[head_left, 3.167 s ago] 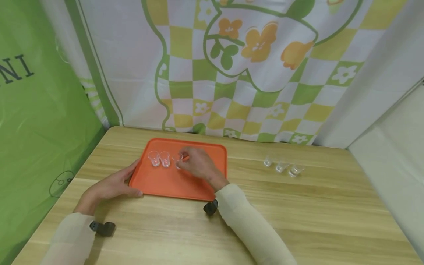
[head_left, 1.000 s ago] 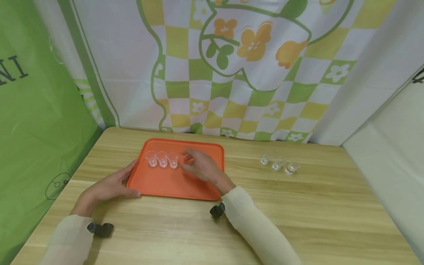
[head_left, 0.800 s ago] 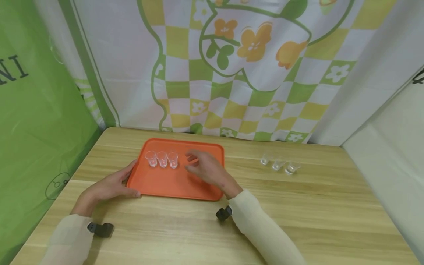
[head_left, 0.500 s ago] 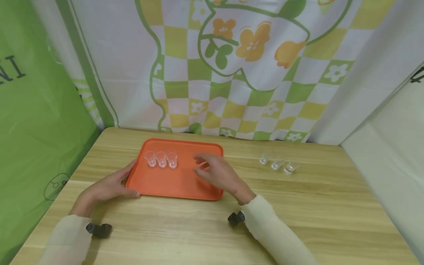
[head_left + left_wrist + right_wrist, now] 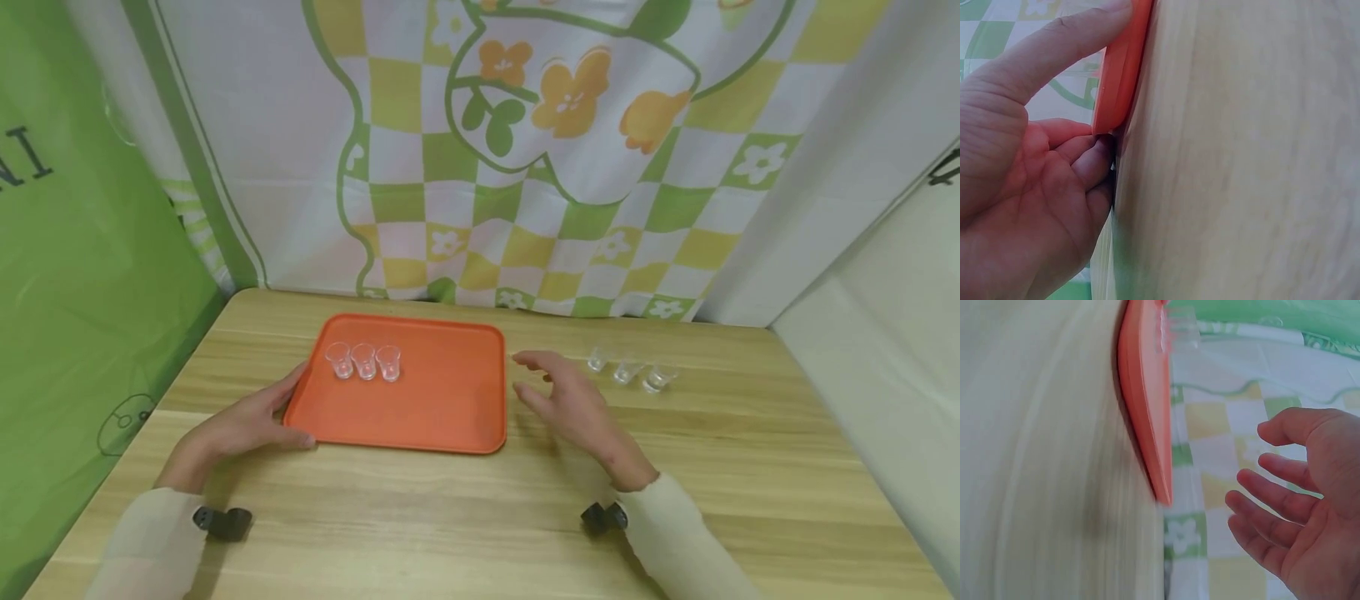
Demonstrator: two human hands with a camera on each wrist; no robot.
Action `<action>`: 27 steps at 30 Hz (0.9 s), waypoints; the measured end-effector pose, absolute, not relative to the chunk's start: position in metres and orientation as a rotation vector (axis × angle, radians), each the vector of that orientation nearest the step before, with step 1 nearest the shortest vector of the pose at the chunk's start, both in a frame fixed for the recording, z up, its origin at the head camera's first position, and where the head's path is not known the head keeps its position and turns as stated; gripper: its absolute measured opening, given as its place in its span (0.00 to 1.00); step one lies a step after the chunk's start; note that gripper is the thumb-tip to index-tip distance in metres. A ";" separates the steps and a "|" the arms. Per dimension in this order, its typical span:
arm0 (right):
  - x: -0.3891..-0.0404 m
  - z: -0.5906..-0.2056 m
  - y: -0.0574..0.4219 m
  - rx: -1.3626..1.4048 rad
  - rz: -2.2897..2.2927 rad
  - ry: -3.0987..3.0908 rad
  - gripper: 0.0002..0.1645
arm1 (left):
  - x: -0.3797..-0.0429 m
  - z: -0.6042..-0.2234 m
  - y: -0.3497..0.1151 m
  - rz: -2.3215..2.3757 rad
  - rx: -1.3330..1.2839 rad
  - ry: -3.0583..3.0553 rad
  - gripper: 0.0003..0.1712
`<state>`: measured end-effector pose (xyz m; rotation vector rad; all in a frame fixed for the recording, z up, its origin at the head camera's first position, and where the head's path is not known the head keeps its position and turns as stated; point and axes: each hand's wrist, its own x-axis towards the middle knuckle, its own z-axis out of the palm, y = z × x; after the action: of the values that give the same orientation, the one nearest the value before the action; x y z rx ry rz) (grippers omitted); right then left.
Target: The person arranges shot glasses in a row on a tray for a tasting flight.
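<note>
In the head view an orange tray (image 5: 435, 417) lies on the table, with three small clear shot glasses in a row on its left half: a left one (image 5: 341, 361), a middle one (image 5: 364, 362) and a right one (image 5: 388, 363). My left hand (image 5: 243, 425) holds the tray's near left corner, thumb on the front rim and fingers at the left side. Over the table, just right of the tray, is my right hand (image 5: 570, 404), holding nothing, its fingers apart and loosely bent in the right wrist view. Three more clear glasses (image 5: 624, 372) stand beyond it.
The wooden table (image 5: 420, 517) runs back to a patterned curtain (image 5: 510, 208). A green sheet (image 5: 82, 275) hangs along the left and a pale panel (image 5: 900, 358) along the right. Dark cameras sit on both wrists.
Earlier my right hand was at the third glass on the tray; it has let go and moved right, past the tray's right edge. That glass now stands beside the others. The left hand stays put.
</note>
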<state>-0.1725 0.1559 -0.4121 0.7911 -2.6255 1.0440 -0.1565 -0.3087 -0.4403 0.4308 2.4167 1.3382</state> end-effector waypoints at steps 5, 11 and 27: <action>-0.172 -0.410 0.187 0.761 0.975 -2.532 0.22 | -0.157 -0.441 -0.308 1.338 0.441 2.420 0.70; -0.171 -0.409 0.220 0.717 0.889 -2.466 0.22 | -0.157 -0.442 -0.309 1.314 0.434 2.430 0.70; -0.175 -0.406 0.281 0.493 0.887 -2.604 0.27 | -0.156 -0.442 -0.310 1.349 0.435 2.403 0.70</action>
<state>-0.1749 0.2805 -0.4056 0.4928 -2.6036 0.8873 -0.1557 -0.3103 -0.4422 0.4349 2.4030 1.3491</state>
